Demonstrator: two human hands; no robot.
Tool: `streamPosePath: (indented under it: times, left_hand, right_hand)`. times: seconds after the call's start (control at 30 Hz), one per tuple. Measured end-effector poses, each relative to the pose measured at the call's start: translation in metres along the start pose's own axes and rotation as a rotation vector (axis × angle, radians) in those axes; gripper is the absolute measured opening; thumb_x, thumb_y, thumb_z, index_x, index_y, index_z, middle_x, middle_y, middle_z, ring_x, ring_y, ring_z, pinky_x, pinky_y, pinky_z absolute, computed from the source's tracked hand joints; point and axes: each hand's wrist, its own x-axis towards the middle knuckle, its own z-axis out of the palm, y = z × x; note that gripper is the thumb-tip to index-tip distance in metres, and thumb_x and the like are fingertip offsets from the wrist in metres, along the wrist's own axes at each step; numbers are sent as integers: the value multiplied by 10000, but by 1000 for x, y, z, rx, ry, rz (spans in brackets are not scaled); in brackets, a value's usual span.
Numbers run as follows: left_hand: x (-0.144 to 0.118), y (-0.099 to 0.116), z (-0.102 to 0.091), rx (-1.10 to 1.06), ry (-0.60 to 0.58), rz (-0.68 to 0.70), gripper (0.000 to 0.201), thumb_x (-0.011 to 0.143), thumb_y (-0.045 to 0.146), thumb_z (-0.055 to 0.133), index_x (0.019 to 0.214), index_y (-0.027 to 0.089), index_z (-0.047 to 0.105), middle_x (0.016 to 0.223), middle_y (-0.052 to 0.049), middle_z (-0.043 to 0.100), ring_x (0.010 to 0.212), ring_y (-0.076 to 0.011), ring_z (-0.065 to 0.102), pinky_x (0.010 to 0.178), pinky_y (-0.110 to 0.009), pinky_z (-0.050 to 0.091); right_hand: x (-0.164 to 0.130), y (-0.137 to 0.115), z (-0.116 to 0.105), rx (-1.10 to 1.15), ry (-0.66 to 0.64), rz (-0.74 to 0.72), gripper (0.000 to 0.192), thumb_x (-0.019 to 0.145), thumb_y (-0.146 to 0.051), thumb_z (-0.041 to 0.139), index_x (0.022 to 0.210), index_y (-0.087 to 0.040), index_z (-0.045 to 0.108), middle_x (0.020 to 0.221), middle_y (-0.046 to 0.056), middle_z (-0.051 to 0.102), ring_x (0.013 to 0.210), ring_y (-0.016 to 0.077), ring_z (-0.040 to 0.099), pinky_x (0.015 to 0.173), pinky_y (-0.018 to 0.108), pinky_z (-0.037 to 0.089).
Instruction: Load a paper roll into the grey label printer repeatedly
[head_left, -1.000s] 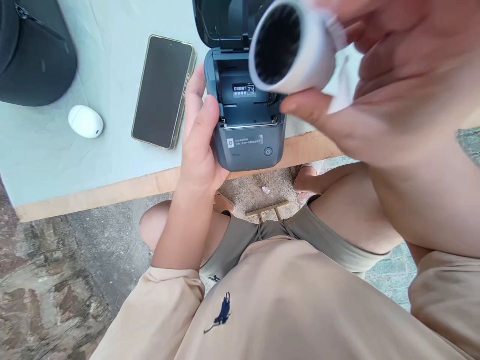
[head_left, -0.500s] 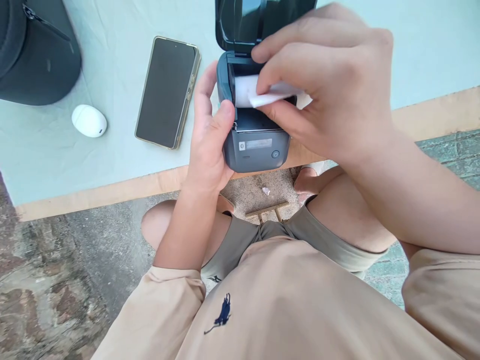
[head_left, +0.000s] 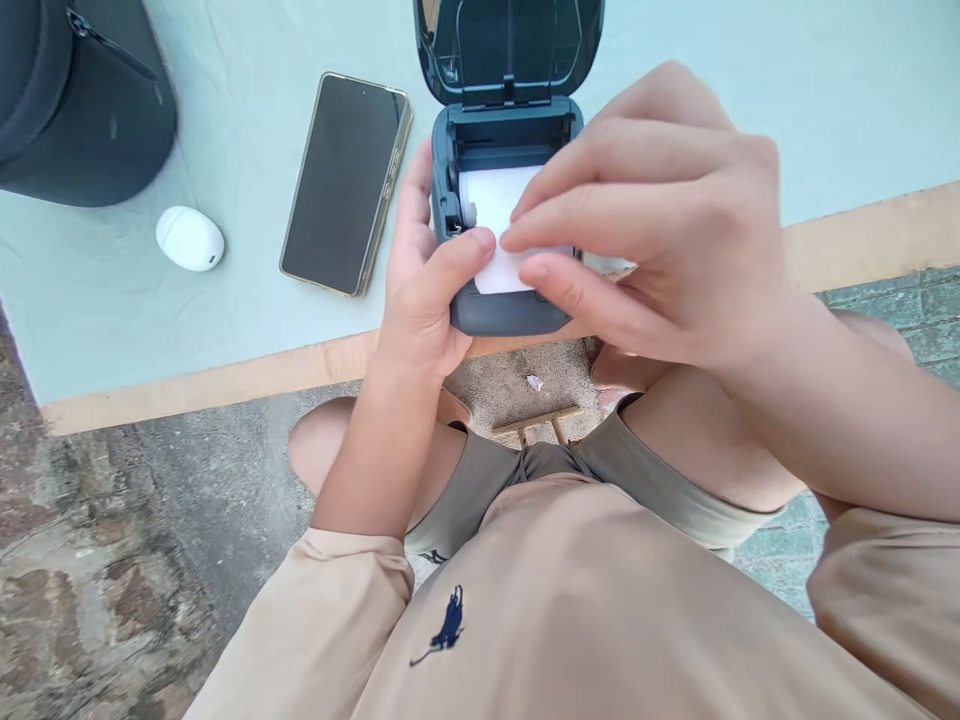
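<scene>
A dark grey portable label printer [head_left: 506, 316] is in the grip of my left hand [head_left: 424, 275], at the near edge of the table. Its black lid [head_left: 517, 45] is flipped up and back. Inside the bay lies a white paper roll [head_left: 491, 190], whose loose end hangs forward over the printer's front. The thumb of my left hand rests by the paper's left side. Over the right part of the paper is my right hand [head_left: 675, 220], thumb and fingers apart, fingertips at or just above the sheet. It hides the bay's right side.
A smartphone [head_left: 341, 185] lies on the pale blue tabletop [head_left: 247, 50] left of the printer. Farther left are a white earbud case [head_left: 190, 238] and a black zippered bag [head_left: 86, 110]. A tan edge strip [head_left: 225, 385] borders the table; my knees are below it.
My right hand has let go of the paper's loose end and its fingers have spread. The paper now lies down over the printer's front, covering the power button. The printer's lid shows more fully.
</scene>
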Motion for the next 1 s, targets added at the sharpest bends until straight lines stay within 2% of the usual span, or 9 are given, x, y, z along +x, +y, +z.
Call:
streamPosePath:
  times: [0.1,0.2,0.3,0.37,0.57,0.67,0.77,0.83,1.0]
  left_hand:
    - [4,-4,-5,35,31,-21,683,624,468,831,1221,322,533,1255,-8,654,1502,-363,362,1162,-473,461]
    - [4,-5,-6,62,46,-12,690,611,494,824,1217,324,541,1274,-16,642,1453,-356,441,1109,-455,515]
    - [3,-6,-5,92,53,-13,675,621,467,816,1224,331,542,1267,-12,647,1370,-343,537,1065,-438,548]
    - [2,-7,-6,103,56,-12,702,616,449,819,1248,348,531,1294,-9,639,1317,-341,588,1039,-441,562]
    - [3,-13,-14,79,-46,25,732,623,401,853,1284,375,539,1297,-11,645,1316,-348,589,1027,-459,557]
    - [5,-15,-16,53,-72,53,736,598,427,871,1262,397,554,1251,6,664,1272,-331,605,939,-425,587]
    - [4,-16,-14,28,-40,46,700,612,410,841,1247,399,546,1227,4,653,1209,-312,645,913,-427,593]
    - [3,-15,-12,25,-3,31,684,626,372,821,1248,383,537,1230,-9,644,1180,-309,665,930,-439,590]
    - [2,-12,-11,63,29,-15,735,605,389,826,1265,364,503,1272,-28,642,1156,-318,676,938,-442,590]
  right_hand:
    - [-1,5,-1,-22,105,39,364,968,-444,416,968,-216,699,1019,16,664,918,145,547,894,359,434]
    - [-3,8,3,36,39,175,397,943,-506,455,1013,-175,664,1041,66,609,1069,206,554,956,407,456]
    - [-7,12,10,205,3,301,492,952,-590,404,1067,-174,640,1068,77,582,1265,249,504,1040,426,469]
    - [-8,16,13,290,17,347,540,956,-625,353,1072,-189,650,1083,71,588,1342,260,474,1038,412,487]
    - [-4,22,-1,363,122,433,651,950,-676,233,1009,-240,711,1056,32,626,1370,252,495,955,358,511]
    - [1,18,-15,225,166,377,561,956,-611,290,1102,-264,706,1104,-9,635,1288,208,551,976,325,479]
    - [3,17,-23,67,101,240,467,954,-478,386,1182,-187,672,1141,-2,626,1143,153,580,992,286,442]
    - [2,19,-23,30,66,138,424,933,-429,431,1132,-143,672,1092,26,617,1087,154,573,979,300,434]
    - [-1,28,-16,61,39,-11,391,931,-451,444,1055,-161,675,1008,62,594,1055,181,582,898,344,455]
